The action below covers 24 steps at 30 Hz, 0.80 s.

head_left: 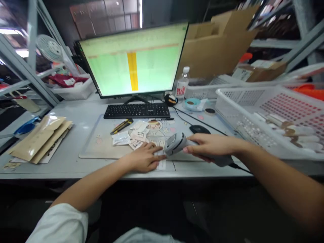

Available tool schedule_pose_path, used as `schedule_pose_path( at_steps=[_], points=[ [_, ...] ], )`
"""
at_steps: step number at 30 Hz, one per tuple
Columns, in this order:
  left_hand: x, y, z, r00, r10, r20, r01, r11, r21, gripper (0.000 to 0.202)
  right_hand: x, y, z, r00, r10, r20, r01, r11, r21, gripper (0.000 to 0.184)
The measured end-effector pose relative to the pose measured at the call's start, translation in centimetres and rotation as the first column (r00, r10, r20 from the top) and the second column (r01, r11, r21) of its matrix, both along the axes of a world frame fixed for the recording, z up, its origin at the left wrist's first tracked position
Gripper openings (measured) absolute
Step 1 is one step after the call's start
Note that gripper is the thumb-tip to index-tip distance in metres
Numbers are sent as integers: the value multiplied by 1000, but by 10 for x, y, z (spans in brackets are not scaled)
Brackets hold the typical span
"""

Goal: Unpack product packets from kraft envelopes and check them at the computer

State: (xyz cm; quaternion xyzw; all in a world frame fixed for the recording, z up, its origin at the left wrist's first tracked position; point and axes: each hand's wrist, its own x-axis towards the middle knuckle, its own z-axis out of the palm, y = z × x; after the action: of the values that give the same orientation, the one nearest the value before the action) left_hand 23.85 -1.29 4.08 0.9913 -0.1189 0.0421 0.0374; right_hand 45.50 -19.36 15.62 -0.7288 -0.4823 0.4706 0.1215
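Your right hand (211, 145) wraps grey corded barcode scanner (177, 143), fingers (202, 141) curled shut round handle, long axis lying across frame, nose pointing left. Left hand (144, 158) open, fingers (154, 148) spread flat, resting on white paper slip (161, 163), lower centre of frame, on pale printed mat (101, 148) atop grey worktop (63, 168). Scanner nose just beside left fingertips, above slip; left hand nearer.

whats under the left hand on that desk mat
The left hand lies over a white paper slip on the desk mat. The slip's end shows past the fingers, but the part beneath the palm is covered, so its printing there can't be seen.
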Motion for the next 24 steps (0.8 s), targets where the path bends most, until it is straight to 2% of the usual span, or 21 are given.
schedule_pose_path(
  at_steps=[4,8,10,12,13,15,18,21,23,24],
  points=[
    [1,-1,-4,998,11,56,-12,1000,20,48,-1,2,1,999,-39,22,39,999,32,60],
    [-12,-3,-12,994,75,84,-74,997,-15,50,8,1,-12,965,-111,239,84,989,121,55],
    [-26,-4,-16,989,127,80,-124,991,-52,67,20,4,-27,890,-182,419,83,966,243,51],
    [-44,-5,-19,984,162,74,-156,985,-80,82,33,8,-45,773,-264,577,62,937,345,46],
    [-53,-6,-21,983,169,70,-163,983,-83,83,39,11,-54,714,-291,637,59,932,359,44],
    [-73,-10,-23,985,161,59,-157,985,-65,71,45,18,-70,614,-313,725,88,940,331,44],
    [-105,-12,-26,981,131,143,-125,991,-52,53,42,25,-87,530,-320,785,138,946,292,46],
    [-142,7,-26,907,146,395,-149,989,-23,52,30,27,-98,510,-323,797,135,946,296,48],
    [-167,37,-24,808,236,540,-287,958,9,62,21,28,-104,496,-330,803,132,943,306,53],
    [-178,57,-24,747,324,581,-400,917,3,67,18,28,-107,489,-335,806,132,941,312,55]
  ],
)
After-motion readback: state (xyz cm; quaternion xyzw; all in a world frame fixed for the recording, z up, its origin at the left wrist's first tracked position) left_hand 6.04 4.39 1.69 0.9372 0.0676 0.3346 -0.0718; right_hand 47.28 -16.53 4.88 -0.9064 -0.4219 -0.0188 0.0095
